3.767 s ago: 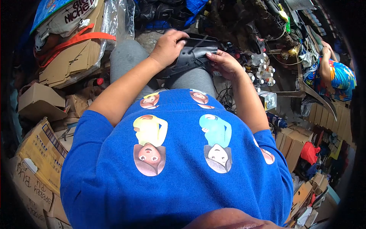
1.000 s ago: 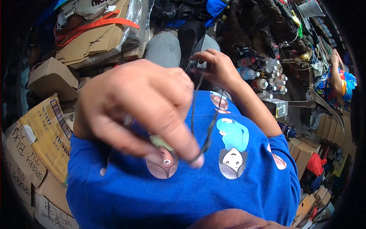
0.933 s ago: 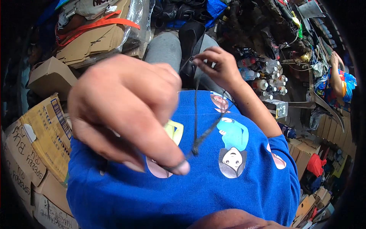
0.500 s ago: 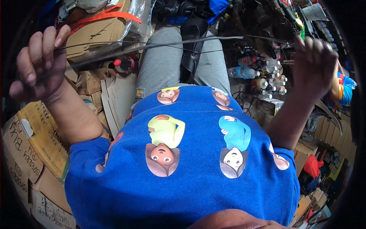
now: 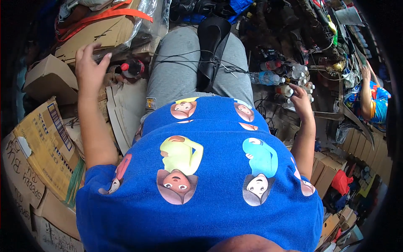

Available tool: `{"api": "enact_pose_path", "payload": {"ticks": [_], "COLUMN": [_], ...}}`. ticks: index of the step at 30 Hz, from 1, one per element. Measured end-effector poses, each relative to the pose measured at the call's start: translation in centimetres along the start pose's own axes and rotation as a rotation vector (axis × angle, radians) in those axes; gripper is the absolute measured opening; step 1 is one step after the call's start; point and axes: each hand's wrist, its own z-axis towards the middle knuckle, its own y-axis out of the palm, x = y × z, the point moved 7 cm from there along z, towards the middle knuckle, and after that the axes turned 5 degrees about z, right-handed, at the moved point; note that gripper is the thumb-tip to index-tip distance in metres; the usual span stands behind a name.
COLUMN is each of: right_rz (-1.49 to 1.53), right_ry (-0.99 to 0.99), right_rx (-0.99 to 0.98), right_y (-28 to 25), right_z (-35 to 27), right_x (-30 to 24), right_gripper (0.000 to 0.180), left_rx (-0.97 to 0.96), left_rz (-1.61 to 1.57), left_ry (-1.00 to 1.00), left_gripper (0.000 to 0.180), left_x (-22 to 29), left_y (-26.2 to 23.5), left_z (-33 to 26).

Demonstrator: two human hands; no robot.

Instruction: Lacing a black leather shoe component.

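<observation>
A black leather piece (image 5: 212,40) lies on my lap, between my grey trouser legs. Thin dark thread (image 5: 184,56) runs from it across my left thigh toward my left hand (image 5: 89,67). That hand is held out to the left by a plastic-wrapped cardboard box (image 5: 107,31), with its fingers partly spread and the thread's end seemingly pinched in them. My right hand (image 5: 300,98) hangs low at my right side, fingers loosely curled, beside a cluster of plastic bottles (image 5: 289,77). Whether it holds any thread is not visible.
Cardboard boxes (image 5: 46,138) are stacked to my left, and a red-capped dark bottle (image 5: 132,67) stands by my left knee. Tools, cables and clutter (image 5: 310,25) fill the ground ahead and to the right. Another person in a bright shirt (image 5: 375,101) sits at the far right.
Both hands were raised and spread wide, pulling the thread taut above my lap. Now they have dropped lower, and the thread lies slack over my thighs.
</observation>
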Motion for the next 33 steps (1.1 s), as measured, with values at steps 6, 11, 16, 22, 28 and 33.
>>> {"api": "enact_pose_path", "payload": {"ticks": [6, 11, 16, 22, 28, 33], "right_rz": [0.102, 0.050, 0.261, 0.315, 0.258, 0.392], "right_ry": [-0.506, -0.747, -0.499, -0.456, -0.365, -0.216], "right_rx": [-0.047, -0.083, -0.192, -0.031, 0.062, -0.025], "right_y": [4.7, 8.6, 8.7, 7.0, 7.0, 9.4], "right_z": [-1.5, -2.2, -1.2, -1.0, -0.9, 1.3], "right_x": [-15.0, -20.4, -18.8, -15.7, -13.5, -10.6], "right_gripper": [0.023, 0.019, 0.012, 0.014, 0.013, 0.014], "left_rx": [-0.433, -0.395, -0.864, -0.751, -0.213, -0.527], "left_rz": [-0.430, -0.372, -1.000, -0.553, -0.156, -0.248], "left_ry": [0.472, 0.652, 0.155, 0.184, 0.450, 0.497], "left_gripper": [0.023, 0.016, 0.009, 0.009, 0.011, 0.014], "left_x": [15.4, 20.6, 18.5, 11.9, 13.7, 17.7], "left_y": [4.5, 7.5, 5.6, 5.9, 3.0, 6.6], "left_z": [-2.7, -3.8, -3.0, -3.9, -2.6, -3.7]}}
